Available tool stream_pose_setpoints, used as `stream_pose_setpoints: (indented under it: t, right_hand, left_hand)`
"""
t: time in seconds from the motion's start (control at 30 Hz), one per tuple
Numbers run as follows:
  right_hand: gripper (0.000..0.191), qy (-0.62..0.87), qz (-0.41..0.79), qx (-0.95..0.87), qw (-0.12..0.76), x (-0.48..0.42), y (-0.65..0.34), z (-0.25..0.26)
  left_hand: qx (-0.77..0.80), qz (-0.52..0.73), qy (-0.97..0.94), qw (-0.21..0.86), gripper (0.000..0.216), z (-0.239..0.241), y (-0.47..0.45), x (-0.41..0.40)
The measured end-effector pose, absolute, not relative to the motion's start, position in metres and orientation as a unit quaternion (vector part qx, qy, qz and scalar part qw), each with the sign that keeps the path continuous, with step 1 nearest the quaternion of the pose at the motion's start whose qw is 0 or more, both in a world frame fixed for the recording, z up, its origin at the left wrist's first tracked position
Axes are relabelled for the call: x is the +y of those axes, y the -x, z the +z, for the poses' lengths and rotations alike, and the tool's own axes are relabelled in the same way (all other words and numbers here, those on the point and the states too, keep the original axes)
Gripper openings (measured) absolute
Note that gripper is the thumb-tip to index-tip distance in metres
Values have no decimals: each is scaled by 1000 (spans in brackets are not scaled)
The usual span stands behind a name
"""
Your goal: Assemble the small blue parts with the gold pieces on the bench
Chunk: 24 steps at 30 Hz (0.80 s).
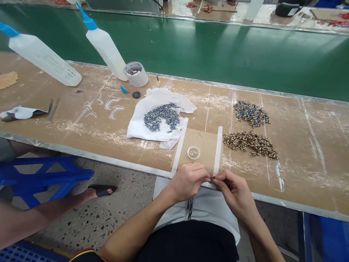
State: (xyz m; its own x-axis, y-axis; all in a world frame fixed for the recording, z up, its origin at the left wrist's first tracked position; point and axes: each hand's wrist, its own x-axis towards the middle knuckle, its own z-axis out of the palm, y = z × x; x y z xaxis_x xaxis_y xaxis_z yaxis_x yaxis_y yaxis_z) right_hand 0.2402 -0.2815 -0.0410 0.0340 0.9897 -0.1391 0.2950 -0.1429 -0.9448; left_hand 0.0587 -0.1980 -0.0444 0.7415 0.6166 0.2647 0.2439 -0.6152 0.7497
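Note:
At the table's near edge, my left hand (188, 182) and my right hand (236, 189) meet fingertip to fingertip. Both are closed in a pinch around one tiny dark part (212, 178), mostly hidden by the fingers, so its exact kind is unclear. Just beyond my left hand, a small round clear dish (193, 153) holds a thin pale looped strand. To the left, blue-and-yellow small parts (160, 116) lie heaped on white paper (136, 127). On the right are a blue-and-yellow pile (252, 113) and a brown-and-yellow pile (251, 143).
Two white squeeze bottles (106, 52) with blue nozzles and a tape roll (137, 74) stand at the back left. A green belt (218, 54) runs behind the cardboard-covered table (300, 163). Another person's leg (54, 214) and a blue stool (49, 174) are at the left.

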Motion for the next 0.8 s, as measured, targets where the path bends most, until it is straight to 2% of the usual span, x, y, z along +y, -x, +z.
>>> stream_pose_setpoints:
  t: [0.17,0.33,0.67,0.8]
  right_hand:
    - [24,624,393,-580,347,-280,-236,-35]
    - [24,649,342,-569,372,-283,-223,-38]
    - [12,613,444,-456,467,-287,-225,-42]
    - [10,628,449,-403,491,-288,-228,-44]
  left_hand:
    - [259,238,-860,368,20,-45,-60,-199]
    - [290,243,-847,373,18,-46,-61,-202]
    - [282,271,-822,415,20,-43,-58,-201]
    - [273,270,-824,416,20,-40,-59,-198]
